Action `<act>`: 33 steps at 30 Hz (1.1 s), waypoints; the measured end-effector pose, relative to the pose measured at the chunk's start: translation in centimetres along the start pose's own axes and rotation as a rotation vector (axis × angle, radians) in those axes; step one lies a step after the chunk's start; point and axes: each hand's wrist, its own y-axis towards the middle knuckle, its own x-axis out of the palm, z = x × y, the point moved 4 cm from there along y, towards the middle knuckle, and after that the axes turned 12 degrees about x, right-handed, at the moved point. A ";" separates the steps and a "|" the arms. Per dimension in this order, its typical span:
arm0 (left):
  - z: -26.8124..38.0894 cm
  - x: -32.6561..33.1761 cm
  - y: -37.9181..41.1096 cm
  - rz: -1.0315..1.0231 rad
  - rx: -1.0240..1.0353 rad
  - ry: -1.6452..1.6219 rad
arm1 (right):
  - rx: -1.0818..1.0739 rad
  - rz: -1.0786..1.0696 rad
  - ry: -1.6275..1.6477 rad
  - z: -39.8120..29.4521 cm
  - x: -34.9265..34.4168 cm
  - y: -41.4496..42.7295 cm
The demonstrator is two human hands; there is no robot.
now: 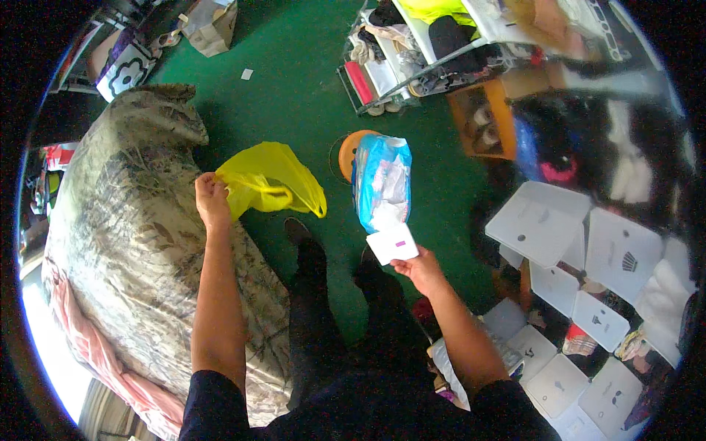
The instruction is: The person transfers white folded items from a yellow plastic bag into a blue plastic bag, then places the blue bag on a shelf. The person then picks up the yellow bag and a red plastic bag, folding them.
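My left hand [212, 199] grips one handle edge of a yellow plastic carrier bag [281, 176], which hangs out to the right over the floor. In my right hand [422, 270] is a small white card or flat packet [392, 245] with a purple mark, pinched at its lower right corner. Just beyond it stands an open blue plastic package [367, 190], with crumpled white material [392, 184] showing at its opening. Partly hidden behind that package is a round orange stool top [351, 151]; whether the package rests on it I cannot tell.
A camouflage-patterned cover [154, 231] drapes a large piece at my left, with pink cloth [110, 353] along its edge. White lidded boxes [543, 220] crowd the right. Ahead stands a metal rack [413, 77] of clothing and shoes. A paper bag [212, 27] and white scrap [246, 74] lie on the green floor [287, 82].
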 end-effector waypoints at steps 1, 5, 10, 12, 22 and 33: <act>0.5 0.2 -0.1 0.028 -0.027 -0.020 | -0.018 0.008 0.063 -0.1 -0.9 0.0; 0.5 0.3 -2.6 -0.007 -0.085 0.086 | -0.015 -0.079 0.290 -2.3 -2.0 0.5; 0.2 6.5 -13.4 -0.391 -0.276 0.101 | -0.075 -0.142 0.309 -3.7 -3.0 1.8; -0.6 9.4 -18.7 -0.512 -0.207 0.155 | -0.092 -0.112 0.220 -4.7 -2.8 2.1; 1.6 23.3 -28.0 -0.467 -0.266 0.275 | -0.202 0.349 -0.697 -9.2 -4.7 6.4; -0.7 29.3 -24.7 -0.489 -0.256 0.387 | -0.327 0.423 -1.253 -12.1 0.7 9.8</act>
